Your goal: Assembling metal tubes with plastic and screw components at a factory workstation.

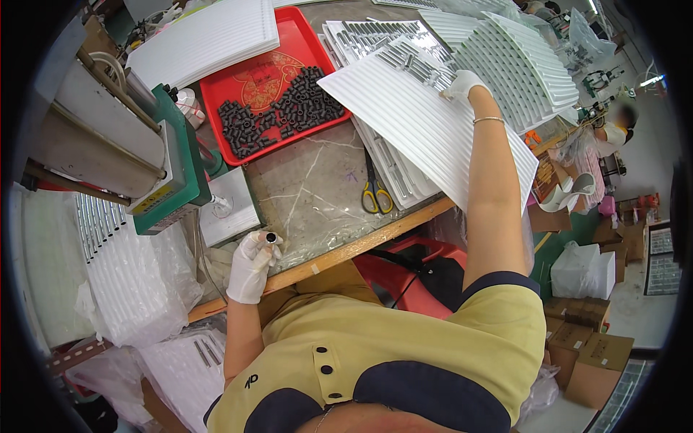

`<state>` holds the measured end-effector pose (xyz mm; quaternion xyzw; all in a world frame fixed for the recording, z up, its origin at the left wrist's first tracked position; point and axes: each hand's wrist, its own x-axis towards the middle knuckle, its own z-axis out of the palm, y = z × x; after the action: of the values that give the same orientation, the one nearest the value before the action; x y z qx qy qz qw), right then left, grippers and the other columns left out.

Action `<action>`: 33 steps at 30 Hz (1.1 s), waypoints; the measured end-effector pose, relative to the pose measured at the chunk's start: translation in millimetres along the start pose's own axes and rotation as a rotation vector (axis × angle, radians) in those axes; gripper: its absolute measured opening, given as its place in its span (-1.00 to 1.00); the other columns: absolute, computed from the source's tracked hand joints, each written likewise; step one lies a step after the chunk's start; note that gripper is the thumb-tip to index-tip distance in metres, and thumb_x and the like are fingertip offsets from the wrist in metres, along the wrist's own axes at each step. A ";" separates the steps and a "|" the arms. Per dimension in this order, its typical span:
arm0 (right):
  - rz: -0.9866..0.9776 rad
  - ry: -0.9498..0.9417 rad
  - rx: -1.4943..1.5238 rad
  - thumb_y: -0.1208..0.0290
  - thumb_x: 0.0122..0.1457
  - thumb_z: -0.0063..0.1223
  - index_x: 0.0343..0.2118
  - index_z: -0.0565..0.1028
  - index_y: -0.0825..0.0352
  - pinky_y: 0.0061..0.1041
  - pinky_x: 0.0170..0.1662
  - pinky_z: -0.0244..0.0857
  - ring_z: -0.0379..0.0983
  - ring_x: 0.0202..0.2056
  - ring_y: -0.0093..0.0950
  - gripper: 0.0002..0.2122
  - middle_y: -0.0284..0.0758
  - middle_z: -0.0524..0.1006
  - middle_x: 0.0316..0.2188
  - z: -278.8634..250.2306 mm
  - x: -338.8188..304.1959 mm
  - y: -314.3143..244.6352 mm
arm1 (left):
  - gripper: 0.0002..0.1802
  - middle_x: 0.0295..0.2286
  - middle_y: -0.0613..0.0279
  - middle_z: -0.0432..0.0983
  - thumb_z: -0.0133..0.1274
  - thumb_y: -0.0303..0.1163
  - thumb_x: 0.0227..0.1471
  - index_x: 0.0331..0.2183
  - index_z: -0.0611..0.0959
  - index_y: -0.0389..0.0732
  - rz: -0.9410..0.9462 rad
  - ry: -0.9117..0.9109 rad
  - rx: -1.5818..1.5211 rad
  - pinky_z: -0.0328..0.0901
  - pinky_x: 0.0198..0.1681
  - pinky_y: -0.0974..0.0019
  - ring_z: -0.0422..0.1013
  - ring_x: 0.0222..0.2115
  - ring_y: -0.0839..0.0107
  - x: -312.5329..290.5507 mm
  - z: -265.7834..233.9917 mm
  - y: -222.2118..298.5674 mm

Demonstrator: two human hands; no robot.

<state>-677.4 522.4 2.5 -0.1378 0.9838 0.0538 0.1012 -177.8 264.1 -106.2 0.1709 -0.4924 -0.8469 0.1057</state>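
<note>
The metal tubes (413,63) lie lengthwise along the grooved board (419,130), just left of the nearer right hand (465,84), its grip unclear; the left hand's (251,268) fingers clasp a black-ended piece (271,237).

Scissors (373,187) with black-and-yellow handles near the wooden table edge (343,254), brown cardboard boxes (598,355) piled at lower right, a white plastic-wrapped bundle (580,270) just behind them, another person (616,135) at far right, a clear plastic bag (588,36) at upper right.

Dark-ended piece (271,237) in left hand (250,270) — mostly hidden. Right hand (463,85) — grip too small to tell. Co-worker's head (623,115) blurred.
</note>
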 end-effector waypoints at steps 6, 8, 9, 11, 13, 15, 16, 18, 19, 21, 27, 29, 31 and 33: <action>0.070 0.098 0.170 -0.02 -0.31 0.31 -0.16 0.50 0.38 -0.38 -0.03 0.23 0.41 -0.12 -0.16 -0.34 -0.03 0.49 -0.17 5.7 6.0 20.1 | -0.82 -0.33 0.21 0.49 0.07 -0.38 0.04 -0.28 0.51 -0.21 0.000 -0.034 -0.063 0.20 -0.43 0.56 0.35 -0.46 0.57 0.3 -2.6 0.0; 0.081 0.092 0.157 -0.04 -0.28 0.28 -0.19 0.51 0.42 -0.37 -0.03 0.23 0.42 -0.13 -0.15 -0.35 0.00 0.48 -0.17 4.2 -1.8 23.4 | -0.80 -0.33 0.21 0.48 0.06 -0.38 0.04 -0.26 0.50 -0.22 0.003 -0.058 -0.113 0.20 -0.42 0.55 0.35 -0.46 0.56 4.6 0.2 2.6; 0.090 0.088 0.143 -0.05 -0.24 0.24 -0.21 0.51 0.45 -0.37 -0.03 0.23 0.42 -0.13 -0.13 -0.36 0.03 0.48 -0.18 2.3 -6.7 24.4 | -0.69 -0.26 0.25 0.45 0.07 -0.29 0.04 -0.18 0.48 -0.21 -0.039 -0.051 -0.048 0.20 -0.38 0.55 0.35 -0.37 0.55 9.7 5.6 6.7; 0.069 0.056 0.010 -0.06 -0.11 0.11 -0.26 0.51 0.53 -0.37 -0.08 0.27 0.44 -0.19 -0.10 -0.39 0.07 0.49 -0.23 -11.7 -39.1 22.2 | -0.51 -0.08 0.28 0.37 0.08 -0.21 0.03 -0.04 0.39 -0.21 -0.039 -0.037 0.031 0.23 -0.27 0.52 0.34 -0.21 0.52 27.2 12.4 8.7; 0.091 0.007 -0.022 -0.02 -0.01 0.01 -0.28 0.51 0.55 -0.36 -0.12 0.29 0.47 -0.26 -0.12 -0.44 0.07 0.51 -0.29 -17.8 -73.8 33.6 | -0.53 0.02 0.24 0.29 0.05 -0.27 0.06 -0.01 0.36 -0.19 -0.002 -0.077 -0.055 0.22 -0.08 0.40 0.30 -0.07 0.43 59.2 27.1 19.2; 0.072 -0.019 0.031 0.00 0.06 -0.05 -0.31 0.53 0.51 -0.35 -0.15 0.30 0.48 -0.28 -0.13 -0.48 0.05 0.52 -0.34 -36.9 -135.3 30.2 | -0.54 0.03 0.28 0.27 0.02 -0.28 0.08 0.01 0.35 -0.17 0.018 -0.092 -0.022 0.17 0.01 0.34 0.25 -0.01 0.41 98.1 48.4 35.9; 0.030 -0.003 0.074 -0.01 0.07 -0.06 -0.32 0.54 0.47 -0.34 -0.14 0.30 0.47 -0.26 -0.12 -0.50 0.04 0.52 -0.35 -41.1 -167.2 26.6 | -0.53 0.02 0.28 0.27 0.00 -0.27 0.10 0.03 0.34 -0.18 0.038 -0.086 -0.013 0.15 0.05 0.30 0.25 -0.01 0.41 120.1 56.9 39.9; -0.065 0.143 0.225 0.03 0.09 -0.07 -0.32 0.56 0.39 -0.35 -0.23 0.32 0.48 -0.39 -0.17 -0.57 -0.03 0.53 -0.44 -34.7 -238.6 19.9 | -0.52 -0.03 0.27 0.29 -0.01 -0.27 0.11 0.04 0.35 -0.20 0.108 -0.083 0.006 0.12 0.08 0.25 0.24 -0.01 0.45 161.7 78.3 45.8; -0.141 0.158 0.394 0.13 0.12 -0.05 -0.31 0.56 0.34 -0.43 -0.31 0.32 0.48 -0.45 -0.26 -0.67 -0.09 0.54 -0.49 -17.8 -258.1 17.6 | -0.54 -0.06 0.29 0.31 0.00 -0.26 0.10 0.03 0.37 -0.18 0.385 -0.133 0.335 0.13 0.07 0.27 0.24 -0.03 0.48 185.2 65.7 44.0; 0.000 0.068 0.611 0.30 0.07 0.12 -0.17 0.52 0.33 -0.59 -0.48 0.28 0.38 -0.64 -0.61 -0.70 -0.22 0.52 -0.57 -6.4 -310.5 3.8 | -0.56 -0.09 0.31 0.34 0.00 -0.26 0.10 0.01 0.40 -0.16 0.648 -0.215 0.645 0.14 0.06 0.28 0.25 -0.05 0.51 218.6 67.2 42.4; 0.127 0.192 0.847 0.42 0.09 0.09 0.01 0.37 0.42 -0.65 -0.53 0.26 0.35 -0.65 -0.65 -0.60 -0.34 0.50 -0.51 46.2 -349.1 5.2 | -0.63 -0.18 0.44 0.40 0.04 -0.19 0.07 -0.09 0.48 -0.10 0.025 -0.108 0.324 0.21 -0.08 0.42 0.34 -0.18 0.60 245.1 111.7 48.5; 0.153 0.233 0.892 0.43 0.09 0.10 0.00 0.38 0.42 -0.66 -0.53 0.25 0.36 -0.64 -0.64 -0.60 -0.33 0.51 -0.49 62.8 -347.5 10.7 | -0.68 -0.24 0.45 0.44 0.03 -0.20 0.07 -0.14 0.49 -0.10 0.022 -0.073 0.340 0.24 -0.18 0.48 0.35 -0.24 0.63 242.2 119.7 49.7; 0.197 0.315 0.729 0.35 0.09 0.10 -0.06 0.43 0.42 -0.60 -0.50 0.27 0.39 -0.61 -0.59 -0.63 -0.29 0.53 -0.51 73.8 -341.9 18.5 | -0.79 -0.40 0.49 0.48 0.06 -0.26 0.04 -0.27 0.57 -0.13 0.004 -0.085 0.185 0.26 -0.38 0.62 0.36 -0.39 0.72 243.7 122.4 52.3; 0.211 0.386 0.676 0.29 0.08 0.11 -0.12 0.48 0.41 -0.54 -0.48 0.27 0.40 -0.59 -0.54 -0.65 -0.25 0.53 -0.52 87.8 -337.6 27.0 | -0.85 -0.51 0.51 0.45 0.06 -0.31 0.03 -0.35 0.58 -0.16 0.021 -0.081 0.263 0.16 -0.53 0.68 0.31 -0.53 0.75 241.0 122.3 49.7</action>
<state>-351.0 647.8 -8.6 -0.0024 0.9557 -0.2897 -0.0517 -446.9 253.4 -51.8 0.1439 -0.6045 -0.7802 0.0712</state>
